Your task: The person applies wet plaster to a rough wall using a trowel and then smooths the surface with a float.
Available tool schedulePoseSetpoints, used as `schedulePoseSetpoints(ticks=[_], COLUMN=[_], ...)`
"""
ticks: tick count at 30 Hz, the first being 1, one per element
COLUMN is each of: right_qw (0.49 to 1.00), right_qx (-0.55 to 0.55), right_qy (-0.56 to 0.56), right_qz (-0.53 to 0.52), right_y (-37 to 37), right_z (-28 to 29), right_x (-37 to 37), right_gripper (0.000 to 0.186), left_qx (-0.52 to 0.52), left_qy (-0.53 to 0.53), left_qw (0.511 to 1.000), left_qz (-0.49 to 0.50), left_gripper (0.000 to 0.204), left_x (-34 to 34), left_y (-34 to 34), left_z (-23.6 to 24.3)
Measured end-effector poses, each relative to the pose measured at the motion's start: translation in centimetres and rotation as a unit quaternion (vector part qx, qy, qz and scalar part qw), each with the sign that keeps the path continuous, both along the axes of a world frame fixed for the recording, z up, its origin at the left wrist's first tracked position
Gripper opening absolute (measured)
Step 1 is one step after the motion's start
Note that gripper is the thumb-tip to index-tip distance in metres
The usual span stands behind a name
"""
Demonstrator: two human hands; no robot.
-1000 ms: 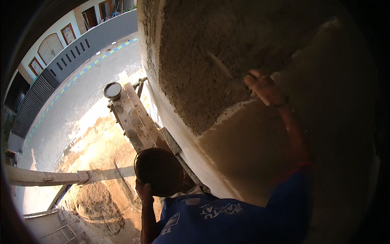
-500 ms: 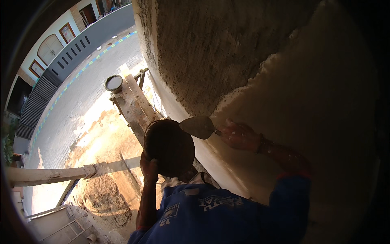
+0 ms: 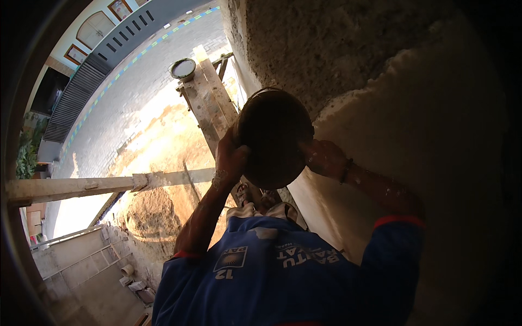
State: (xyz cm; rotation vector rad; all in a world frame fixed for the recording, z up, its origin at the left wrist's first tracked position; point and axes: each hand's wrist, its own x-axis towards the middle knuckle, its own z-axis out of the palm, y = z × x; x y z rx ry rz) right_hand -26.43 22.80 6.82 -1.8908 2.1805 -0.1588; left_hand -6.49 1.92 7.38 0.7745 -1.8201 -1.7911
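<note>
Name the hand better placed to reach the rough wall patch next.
Probably the right hand: it is at the side of the bucket nearer the rough wall patch; the left hand grips the opposite side.

Left hand [image 3: 230, 156]: fingers wrapped on the left side of a dark round bucket [image 3: 275, 103], thumb over its rim. Right hand [image 3: 328, 158] at the bucket's right edge; I cannot make out its grip in shadow. Bucket's inside too dark for me to read. Far left, a second bucket [image 3: 188, 78] on planks [image 3: 202, 98]. Right, a part-rough, part-smooth wall [image 3: 391, 130]. Near left, a soil mound [image 3: 149, 212] below a pole [image 3: 76, 189].
</note>
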Motion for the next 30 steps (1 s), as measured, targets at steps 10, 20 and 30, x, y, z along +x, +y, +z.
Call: schedulePoseSetpoints(ticks=[10,20,30], right_qw=[0.975,0.986,0.970], right_qx=[-0.139,-0.117,-0.056], right_qy=[-0.170,-0.104,-0.206], right_qz=[0.019,-0.063,-0.113], right_y=[3.6,3.6,-4.3], right_z=[-5.2,-1.9,12.1], right_x=[4.6,0.6,-2.1], right_gripper=[0.028,0.030,0.042], left_qx=[-0.001,0.051,0.083], left_qy=[-0.099,-0.062,-0.040], left_qw=[0.995,0.996,0.993], left_qz=[0.012,0.048,0.070], left_gripper=[0.058,0.058,0.055], left_x=[0.8,-0.7,-1.7], left_y=[1.6,0.9,-5.3], left_z=[-2.2,-1.9,-3.0])
